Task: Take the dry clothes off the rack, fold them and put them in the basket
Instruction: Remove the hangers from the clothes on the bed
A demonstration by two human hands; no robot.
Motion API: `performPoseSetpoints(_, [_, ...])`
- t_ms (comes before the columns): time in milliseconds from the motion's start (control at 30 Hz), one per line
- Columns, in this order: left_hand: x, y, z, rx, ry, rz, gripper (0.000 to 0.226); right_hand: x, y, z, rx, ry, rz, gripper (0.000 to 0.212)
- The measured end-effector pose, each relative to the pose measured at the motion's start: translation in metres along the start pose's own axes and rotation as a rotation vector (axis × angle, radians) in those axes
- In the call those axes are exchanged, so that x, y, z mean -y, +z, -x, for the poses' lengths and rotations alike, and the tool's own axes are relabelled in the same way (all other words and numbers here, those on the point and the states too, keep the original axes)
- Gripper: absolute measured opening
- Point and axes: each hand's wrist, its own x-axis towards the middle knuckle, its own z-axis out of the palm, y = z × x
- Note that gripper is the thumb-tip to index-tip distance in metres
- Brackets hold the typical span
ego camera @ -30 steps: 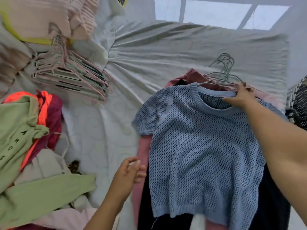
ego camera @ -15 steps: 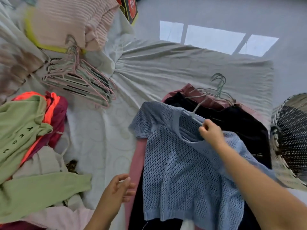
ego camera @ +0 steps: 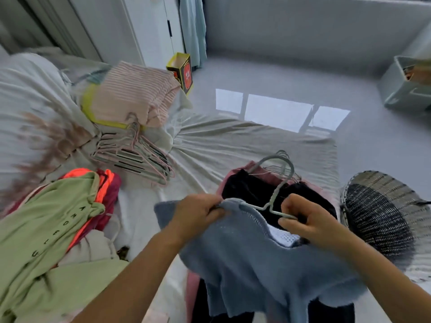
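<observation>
One blue knit top [ego camera: 251, 264] is half off its hanger [ego camera: 278, 183] above the bed [ego camera: 233, 145]: left hand [ego camera: 198, 213] pinches the neckline, right hand [ego camera: 310, 221] grips the hanger wire. More hangered garments [ego camera: 247, 190] lie beneath, green hoodie heap [ego camera: 42, 229] at left, wicker basket [ego camera: 377, 213] at right; most work looks undone.

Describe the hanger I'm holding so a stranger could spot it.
On the bed, find the blue knit top the left hand grips. The pale green hanger pokes out of its neckline, pinched by the right hand; the other hangers lie untouched.
</observation>
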Motion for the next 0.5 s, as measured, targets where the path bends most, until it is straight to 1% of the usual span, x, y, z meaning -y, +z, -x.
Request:
performPoseSetpoints(67, [-0.016,-0.008,0.011,0.06,0.059,-0.008,0.052,0.025,0.009,-0.004,0.096,0.03,0.077,0.016])
performPoseSetpoints(100, [-0.022,-0.014,0.017,0.067,0.076,0.015,0.052,0.037,0.015,-0.007,0.111,0.043,0.1,0.014])
performPoseSetpoints(200, [-0.017,-0.029,0.032,0.068,0.114,0.144,0.024,0.063,0.02,-0.012,0.1,0.087,0.196,0.027])
performPoseSetpoints(233, [-0.007,-0.035,0.038,0.076,0.104,0.147,0.026,0.066,0.017,-0.01,0.099,0.104,0.218,0.03])
performPoseSetpoints(300, [0.018,-0.046,0.052,0.071,0.035,0.136,0.051,0.067,0.007,-0.004,0.057,0.117,0.259,0.032])
performPoseSetpoints(333, [0.03,-0.051,0.061,0.056,-0.006,0.152,0.059,0.064,-0.001,0.001,0.019,0.119,0.269,0.032])
performPoseSetpoints(367, [0.042,-0.054,0.069,0.034,-0.045,0.175,0.061,0.058,-0.01,0.004,-0.012,0.121,0.267,0.034])
performPoseSetpoints(433, [0.064,-0.055,0.085,-0.031,-0.128,0.209,0.053,0.047,-0.024,0.013,-0.033,0.124,0.231,0.049])
performPoseSetpoints(467, [0.073,-0.052,0.092,-0.05,-0.181,0.226,0.045,0.044,-0.028,0.017,-0.045,0.12,0.19,0.051])
performPoseSetpoints(500, [0.079,-0.047,0.099,-0.059,-0.241,0.255,0.035,0.042,-0.031,0.021,-0.067,0.108,0.116,0.047])
